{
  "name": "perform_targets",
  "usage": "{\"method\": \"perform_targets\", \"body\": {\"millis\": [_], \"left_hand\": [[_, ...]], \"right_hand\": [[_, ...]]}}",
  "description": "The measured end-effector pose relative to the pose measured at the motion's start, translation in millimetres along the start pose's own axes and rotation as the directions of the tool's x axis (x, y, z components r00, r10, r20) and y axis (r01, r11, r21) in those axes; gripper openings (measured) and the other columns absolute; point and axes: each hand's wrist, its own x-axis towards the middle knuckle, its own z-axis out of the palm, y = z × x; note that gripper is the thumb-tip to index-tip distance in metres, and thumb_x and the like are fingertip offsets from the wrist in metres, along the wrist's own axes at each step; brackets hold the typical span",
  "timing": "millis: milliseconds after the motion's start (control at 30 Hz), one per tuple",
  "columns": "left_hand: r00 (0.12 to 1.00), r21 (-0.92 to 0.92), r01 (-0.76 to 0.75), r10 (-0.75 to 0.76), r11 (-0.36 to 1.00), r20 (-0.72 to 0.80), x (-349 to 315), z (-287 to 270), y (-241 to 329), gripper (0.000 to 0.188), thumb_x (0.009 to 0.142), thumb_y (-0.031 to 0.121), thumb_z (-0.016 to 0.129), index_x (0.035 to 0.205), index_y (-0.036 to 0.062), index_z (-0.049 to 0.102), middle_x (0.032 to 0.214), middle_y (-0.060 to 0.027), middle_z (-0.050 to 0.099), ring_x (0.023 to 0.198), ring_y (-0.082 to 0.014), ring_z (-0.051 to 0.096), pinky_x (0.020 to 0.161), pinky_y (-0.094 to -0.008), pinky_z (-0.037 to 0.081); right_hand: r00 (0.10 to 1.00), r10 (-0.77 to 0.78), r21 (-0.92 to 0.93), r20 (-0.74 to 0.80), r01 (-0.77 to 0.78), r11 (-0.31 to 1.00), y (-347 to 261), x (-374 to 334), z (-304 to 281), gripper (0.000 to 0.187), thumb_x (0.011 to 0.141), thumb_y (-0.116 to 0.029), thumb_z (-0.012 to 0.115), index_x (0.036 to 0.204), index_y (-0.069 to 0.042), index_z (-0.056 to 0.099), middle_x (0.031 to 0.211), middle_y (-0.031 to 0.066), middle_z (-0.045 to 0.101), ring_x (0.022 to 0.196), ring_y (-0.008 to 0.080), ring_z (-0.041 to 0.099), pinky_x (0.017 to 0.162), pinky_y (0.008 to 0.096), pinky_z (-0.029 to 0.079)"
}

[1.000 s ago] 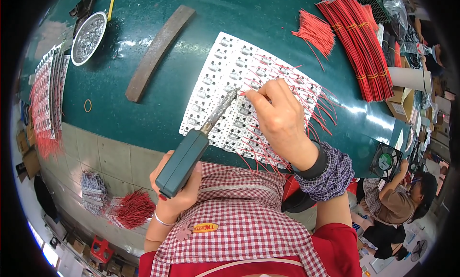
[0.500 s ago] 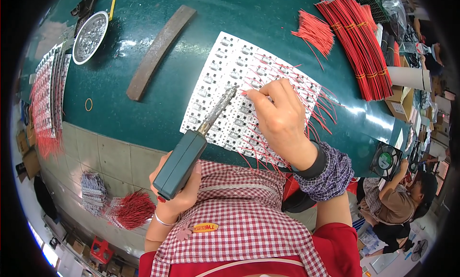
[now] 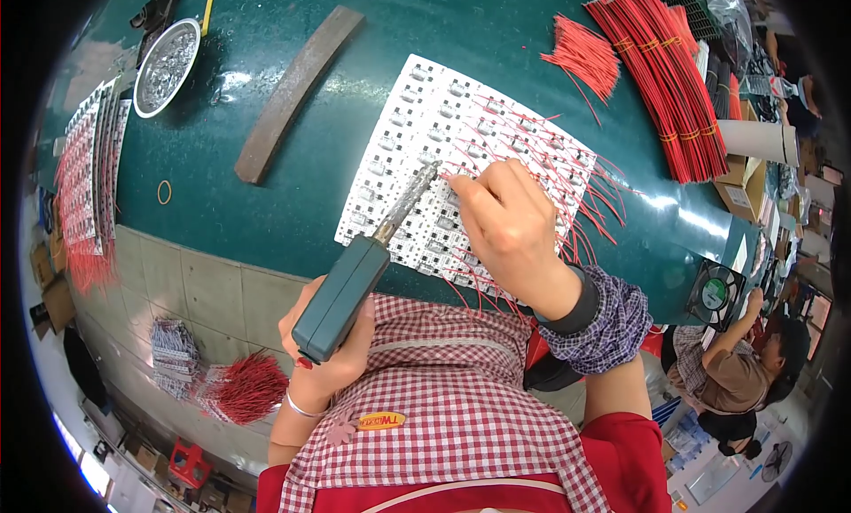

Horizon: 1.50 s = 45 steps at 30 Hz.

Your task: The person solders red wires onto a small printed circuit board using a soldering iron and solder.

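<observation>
A white panel of small circuit boards [image 3: 377, 189] lies on the green table in front of me, with red wires [image 3: 589, 189] standing out from its right part. My left hand [image 3: 341, 349] is wrapped round the dark green handle of a soldering iron [image 3: 344, 296]. Its grey tip reaches up to the middle of the panel. Over the panel, my right hand [image 3: 510, 225] pinches a thin red wire [image 3: 446, 175] between thumb and forefinger, the wire's end close beside the iron's tip. Part of the panel is hidden under this hand.
At the back right lie bundled red wires [image 3: 660, 87] and a loose pile of red wires [image 3: 585, 56]. A curved brown bar [image 3: 297, 96] and a metal bowl [image 3: 167, 68] are at the left. Stacked panels [image 3: 89, 176] overhang the left edge. A small fan [image 3: 714, 293] stands near a seated person [image 3: 740, 362].
My right hand has shifted slightly down and left, its fingertips nearer the iron's tip. The soldering iron has moved a little to the right.
</observation>
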Motion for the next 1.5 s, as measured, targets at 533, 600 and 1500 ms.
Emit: {"method": "perform_targets", "body": {"millis": [533,600,1500], "left_hand": [[1.000,-0.019,0.006,-0.006,1.000,-0.011,7,3,4,0.014,0.073,-0.006,0.074,0.086,-0.0041,0.069,0.085,-0.0125,0.066,0.062,-0.0236,0.065,0.056,-0.0309,0.051],[1.000,-0.028,0.011,-0.012,1.000,-0.029,5,5,3,0.014,0.073,-0.006,0.074,0.086,-0.0040,0.068,0.084,-0.0127,0.066,0.062,-0.0241,0.065,0.055,-0.0311,0.051],[1.000,0.011,0.016,-0.016,1.000,-0.002,-17,-5,-6,0.025,0.075,-0.005,0.077,0.101,-0.0069,0.073,0.103,-0.0200,0.073,0.080,-0.0276,0.075,0.070,-0.0321,0.059]], "right_hand": [[1.000,0.010,0.027,-0.004,-0.009,1.000,1,0,2,0.028,0.073,0.009,0.074,0.098,-0.001,0.071,0.077,0.0085,0.049,0.071,0.0252,0.055,0.059,0.0388,0.045],[1.000,0.007,0.028,0.001,-0.007,1.000,1,0,2,0.028,0.073,0.009,0.074,0.098,-0.001,0.071,0.078,0.0086,0.049,0.071,0.0253,0.055,0.059,0.0388,0.045],[1.000,-0.020,0.028,-0.010,0.020,0.999,0,-3,-1,0.025,0.073,0.007,0.074,0.095,-0.004,0.072,0.077,0.0060,0.054,0.073,0.0248,0.055,0.061,0.0378,0.045]]}}
